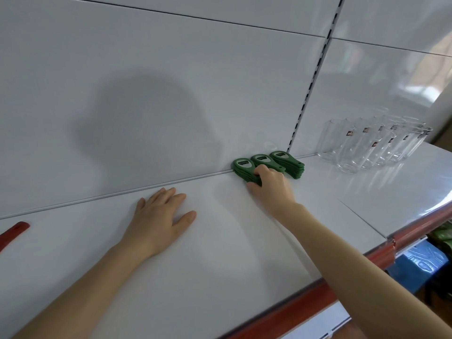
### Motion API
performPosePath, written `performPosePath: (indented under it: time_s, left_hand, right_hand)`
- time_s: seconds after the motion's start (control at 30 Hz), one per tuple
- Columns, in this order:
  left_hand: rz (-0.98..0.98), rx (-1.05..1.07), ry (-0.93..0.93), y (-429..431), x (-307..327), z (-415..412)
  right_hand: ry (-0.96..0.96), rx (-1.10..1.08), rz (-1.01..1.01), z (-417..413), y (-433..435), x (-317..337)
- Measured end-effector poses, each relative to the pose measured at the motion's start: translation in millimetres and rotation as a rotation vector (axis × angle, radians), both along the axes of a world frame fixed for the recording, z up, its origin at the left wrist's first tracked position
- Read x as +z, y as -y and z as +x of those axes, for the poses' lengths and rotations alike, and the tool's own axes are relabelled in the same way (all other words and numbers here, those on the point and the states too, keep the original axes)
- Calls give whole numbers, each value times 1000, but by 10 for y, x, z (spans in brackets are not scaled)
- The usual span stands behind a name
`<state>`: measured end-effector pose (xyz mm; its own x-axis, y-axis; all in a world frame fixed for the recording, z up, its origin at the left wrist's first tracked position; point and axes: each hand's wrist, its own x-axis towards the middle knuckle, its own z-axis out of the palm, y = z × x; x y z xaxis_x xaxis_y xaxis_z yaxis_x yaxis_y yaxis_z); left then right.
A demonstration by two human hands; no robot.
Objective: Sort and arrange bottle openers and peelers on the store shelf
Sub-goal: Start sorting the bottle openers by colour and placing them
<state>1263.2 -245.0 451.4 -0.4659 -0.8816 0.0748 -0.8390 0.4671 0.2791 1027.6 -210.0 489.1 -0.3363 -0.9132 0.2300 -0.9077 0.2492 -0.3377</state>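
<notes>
Against the back panel, bottle openers are being gripped by the right hand; the left hand is being rested flat, empty.

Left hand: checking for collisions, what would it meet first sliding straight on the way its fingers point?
Probably the white back panel, just beyond the fingertips of the left hand; the green bottle openers lie off to its right.

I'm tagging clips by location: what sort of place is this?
Most likely a shop aisle: a white shelf with a red front edge strip, stacks of identical green bottle openers lined against the back panel, and rows of labelled clear glasses further along.
</notes>
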Motion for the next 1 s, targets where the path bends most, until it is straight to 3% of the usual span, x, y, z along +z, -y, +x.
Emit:
performPosePath:
  time_s: [0.7, 1.0]
  left_hand:
    - [1, 5, -11, -3, 6, 4]
    - [-4, 4, -9, -11, 12, -4]
  right_hand:
    - [24, 18, 3, -7, -1, -30]
    - [104, 42, -172, -48, 19, -49]
